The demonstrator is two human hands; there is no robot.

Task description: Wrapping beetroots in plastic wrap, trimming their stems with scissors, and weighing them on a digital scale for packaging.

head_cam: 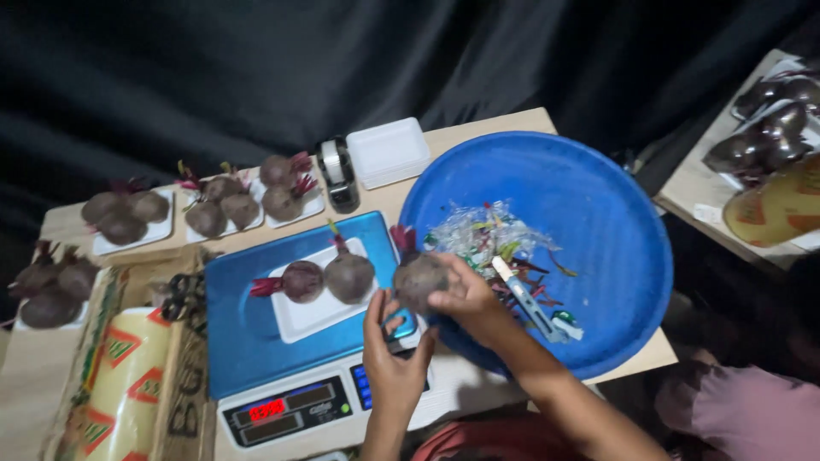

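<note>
Black cloth backs a wooden table (478, 137). At centre frame both hands, left hand (395, 358) and right hand (465, 294), close their fingers around one beetroot (418, 280) beside the blue basin (598, 213). Two beetroots (329, 277) already lie on the scale's white tray (295, 320); filled trays (205, 213) sit upper left.

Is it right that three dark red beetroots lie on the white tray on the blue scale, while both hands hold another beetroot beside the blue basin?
Not quite: the head view shows two dark red beetroots on the white tray, not three. The rest holds.
</note>
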